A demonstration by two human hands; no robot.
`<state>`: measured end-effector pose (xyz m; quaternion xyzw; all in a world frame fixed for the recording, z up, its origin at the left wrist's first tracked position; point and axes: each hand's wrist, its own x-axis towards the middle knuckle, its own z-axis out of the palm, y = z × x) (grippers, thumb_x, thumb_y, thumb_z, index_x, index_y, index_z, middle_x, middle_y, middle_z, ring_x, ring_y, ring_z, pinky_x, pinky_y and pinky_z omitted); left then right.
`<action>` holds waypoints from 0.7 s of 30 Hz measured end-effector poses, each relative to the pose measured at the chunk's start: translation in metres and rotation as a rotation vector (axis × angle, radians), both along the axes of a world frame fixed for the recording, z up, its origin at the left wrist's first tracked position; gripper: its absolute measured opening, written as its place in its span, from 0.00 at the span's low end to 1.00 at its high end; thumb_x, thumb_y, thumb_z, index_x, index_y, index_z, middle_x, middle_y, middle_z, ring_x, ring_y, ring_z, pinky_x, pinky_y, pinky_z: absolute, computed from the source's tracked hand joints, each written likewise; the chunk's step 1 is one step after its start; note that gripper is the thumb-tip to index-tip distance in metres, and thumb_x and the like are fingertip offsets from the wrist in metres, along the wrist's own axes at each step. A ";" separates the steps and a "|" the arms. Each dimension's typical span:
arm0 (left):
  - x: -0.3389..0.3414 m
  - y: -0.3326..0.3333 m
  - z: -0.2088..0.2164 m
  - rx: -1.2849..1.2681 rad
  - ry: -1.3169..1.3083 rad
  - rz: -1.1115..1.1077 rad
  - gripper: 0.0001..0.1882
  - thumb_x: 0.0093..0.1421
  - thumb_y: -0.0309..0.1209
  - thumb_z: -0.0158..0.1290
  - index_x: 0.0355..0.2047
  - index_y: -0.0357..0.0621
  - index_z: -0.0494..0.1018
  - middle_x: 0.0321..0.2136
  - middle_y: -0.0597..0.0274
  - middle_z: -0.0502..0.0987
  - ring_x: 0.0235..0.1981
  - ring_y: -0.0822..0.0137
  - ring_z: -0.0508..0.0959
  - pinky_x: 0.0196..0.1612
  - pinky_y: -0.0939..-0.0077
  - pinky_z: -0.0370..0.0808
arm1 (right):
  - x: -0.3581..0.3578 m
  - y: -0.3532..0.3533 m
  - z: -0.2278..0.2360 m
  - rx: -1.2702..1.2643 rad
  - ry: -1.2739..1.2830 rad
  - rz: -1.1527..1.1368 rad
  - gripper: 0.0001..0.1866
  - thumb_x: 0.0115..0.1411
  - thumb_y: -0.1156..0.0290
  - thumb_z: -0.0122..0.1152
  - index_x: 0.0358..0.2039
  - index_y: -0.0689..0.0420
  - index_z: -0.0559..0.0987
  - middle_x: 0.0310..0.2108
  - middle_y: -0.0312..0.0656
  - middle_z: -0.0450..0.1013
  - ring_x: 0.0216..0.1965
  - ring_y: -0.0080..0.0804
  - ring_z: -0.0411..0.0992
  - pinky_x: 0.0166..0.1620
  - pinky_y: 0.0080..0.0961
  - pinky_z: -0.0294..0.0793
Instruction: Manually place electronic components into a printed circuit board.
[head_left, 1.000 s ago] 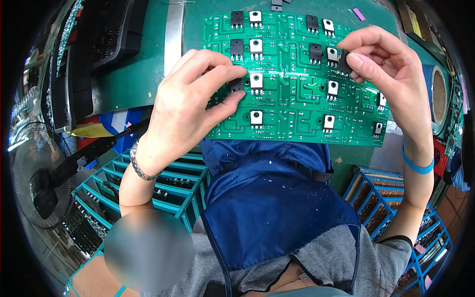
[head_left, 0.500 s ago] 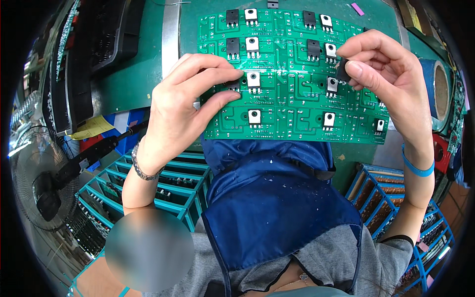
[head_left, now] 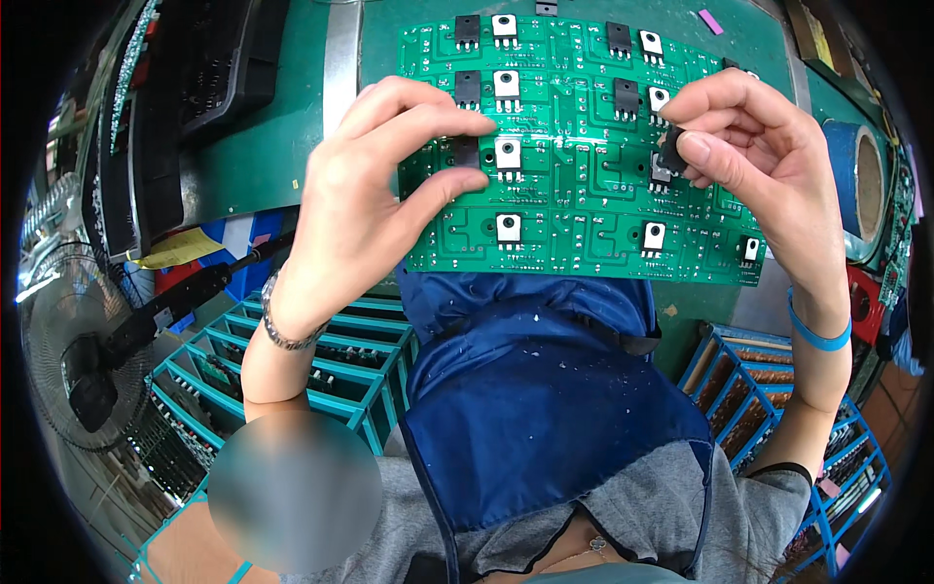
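Note:
A green circuit board lies in front of me, carrying rows of black transistors and white-faced transistors with short metal legs. My left hand is over the board's left part. Its thumb and index finger are apart, either side of a black transistor in the third row. A white-faced transistor stands right beside those fingertips. My right hand pinches a dark, flat transistor between thumb and fingers, above the board's right part. It partly covers a white-faced transistor there.
Black trays stand at the far left, above a fan. A large tape roll is at the right. Teal racks and blue racks holding boards flank my lap. A pink strip lies at the back.
The board has shifted slightly to the right. My left thumb and index finger have spread wider apart around the third-row black transistor. My right hand still pinches its transistor, slightly lower.

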<state>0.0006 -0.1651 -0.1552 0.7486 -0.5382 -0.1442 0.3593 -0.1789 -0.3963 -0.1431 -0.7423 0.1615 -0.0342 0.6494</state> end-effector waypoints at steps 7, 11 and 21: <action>0.008 -0.001 -0.005 -0.006 0.029 -0.039 0.19 0.49 0.24 0.65 0.43 0.40 0.77 0.39 0.58 0.76 0.41 0.60 0.77 0.46 0.70 0.74 | -0.003 0.001 0.004 0.018 0.021 0.011 0.10 0.61 0.73 0.64 0.42 0.63 0.78 0.31 0.32 0.74 0.33 0.15 0.71 0.37 0.14 0.73; 0.017 0.005 -0.005 -0.124 -0.040 0.092 0.19 0.51 0.27 0.66 0.44 0.44 0.78 0.41 0.58 0.76 0.43 0.61 0.76 0.45 0.72 0.73 | -0.005 0.002 0.003 0.011 0.026 0.012 0.10 0.61 0.74 0.65 0.42 0.63 0.78 0.31 0.32 0.74 0.33 0.16 0.72 0.37 0.13 0.73; 0.007 0.001 -0.015 0.060 -0.107 0.157 0.24 0.51 0.30 0.66 0.49 0.46 0.75 0.45 0.61 0.74 0.50 0.64 0.72 0.51 0.68 0.68 | -0.008 0.006 0.004 0.031 0.026 0.022 0.10 0.61 0.74 0.65 0.41 0.64 0.78 0.32 0.33 0.74 0.33 0.15 0.71 0.38 0.14 0.72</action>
